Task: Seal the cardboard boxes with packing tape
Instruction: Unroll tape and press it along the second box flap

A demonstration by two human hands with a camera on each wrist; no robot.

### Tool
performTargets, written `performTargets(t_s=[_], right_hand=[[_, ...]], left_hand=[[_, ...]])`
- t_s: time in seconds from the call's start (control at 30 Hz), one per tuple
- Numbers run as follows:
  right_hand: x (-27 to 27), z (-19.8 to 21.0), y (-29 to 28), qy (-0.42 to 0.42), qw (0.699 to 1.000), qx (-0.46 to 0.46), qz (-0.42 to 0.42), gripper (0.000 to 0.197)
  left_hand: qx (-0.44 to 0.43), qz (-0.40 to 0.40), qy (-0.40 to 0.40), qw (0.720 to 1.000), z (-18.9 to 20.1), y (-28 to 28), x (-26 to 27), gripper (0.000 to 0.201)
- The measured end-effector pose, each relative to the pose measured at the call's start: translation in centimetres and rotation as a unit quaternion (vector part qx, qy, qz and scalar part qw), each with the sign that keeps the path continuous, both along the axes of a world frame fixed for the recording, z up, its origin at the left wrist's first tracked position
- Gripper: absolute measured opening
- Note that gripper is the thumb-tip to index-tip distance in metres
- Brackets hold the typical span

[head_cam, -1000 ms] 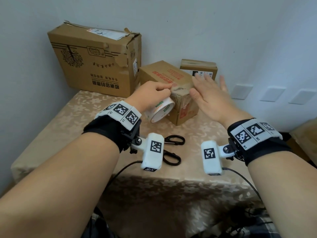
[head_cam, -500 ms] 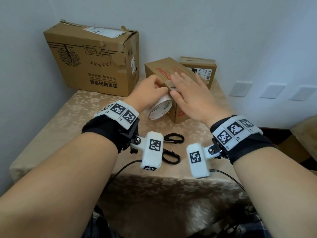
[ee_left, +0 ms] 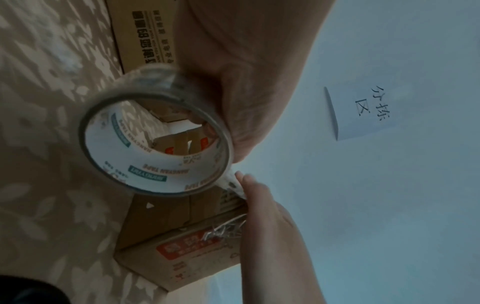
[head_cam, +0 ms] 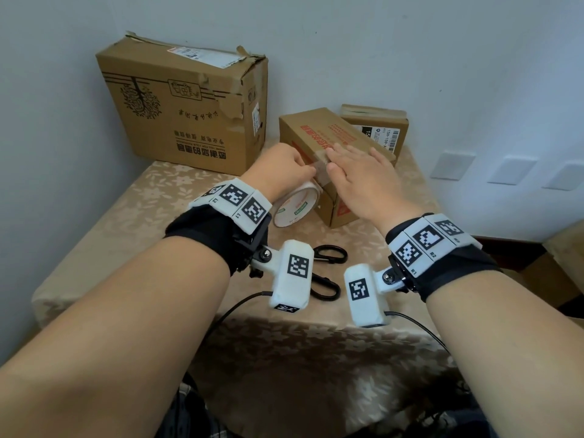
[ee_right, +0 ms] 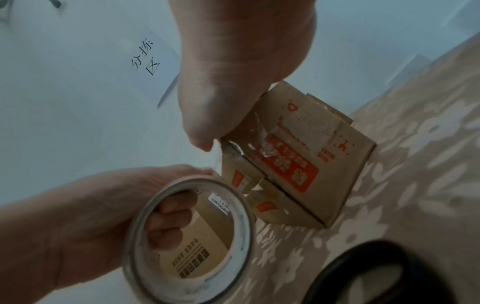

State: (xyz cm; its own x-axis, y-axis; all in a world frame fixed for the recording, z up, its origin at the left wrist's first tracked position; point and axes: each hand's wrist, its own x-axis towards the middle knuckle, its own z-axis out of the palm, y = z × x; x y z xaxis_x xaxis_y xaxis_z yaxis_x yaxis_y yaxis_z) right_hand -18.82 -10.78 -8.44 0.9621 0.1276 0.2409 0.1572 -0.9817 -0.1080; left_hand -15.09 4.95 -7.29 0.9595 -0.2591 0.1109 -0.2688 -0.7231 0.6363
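Large cardboard box (head_cam: 186,102): far left of the small red-printed box, against the wall, upright; its top flaps are ragged, with old torn tape and no fresh strip visible. It looks unsealed.

Left hand (head_cam: 281,172): just left of the small box, fingers curled through the core of the packing tape roll (head_cam: 295,205), gripping it. A clear strip runs from the roll up to the box's near top edge.

Small red-printed box (head_cam: 328,134): centre of the floral tablecloth (head_cam: 151,200). Judged the one in hand; the tape is started on top, not yet cut, and the front flaps show a gap in the wrist views.

Scissors (head_cam: 328,270): in front of the small box, untouched.

Right hand (head_cam: 363,178): on top of the small box, fingers straight, pressing the tape flat.

Labelled box (head_cam: 379,128): behind and right of the small box, with tape across its top; whether that seal is fresh cannot be told.
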Motion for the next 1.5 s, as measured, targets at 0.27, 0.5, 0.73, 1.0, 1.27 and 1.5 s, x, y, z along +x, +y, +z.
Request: performTargets(t_s=[0.27,0.5,0.73,1.0,1.27,1.5], right_hand=[[1.5,-0.9,1.1,-0.016,0.997,-0.039,-0.066,0.055],[1.0,-0.7,0.6,-0.020,0.998,-0.034,-0.041,0.057],[0.5,-0.8,1.1,-0.007,0.998,-0.040,-0.046,0.055],[0.9,-0.9,1.2,-0.018,0.998,-0.031,-0.053,0.056],[-2.5,0.1,-0.4,-0.135,0.978,0.159,0.015,0.025],[-6.0,-0.1,0.5,0.199,0.972,0.068,0.102,0.022]], left_hand=[[-0.052,0.005,0.088,0.995,-0.7,-0.2,-0.2,0.037],[-0.147,-0.006,0.119,0.982,-0.8,0.3,-0.5,0.025],[-0.078,-0.004,0.068,0.995,-0.8,1.0,-0.2,0.021],[-0.111,-0.027,0.098,0.989,-0.7,1.6,-1.1,0.020],[-0.103,-0.074,0.189,0.974,0.7,1.4,-3.0,0.028],[-0.013,-0.048,0.066,0.997,0.9,1.5,-4.1,0.048]])
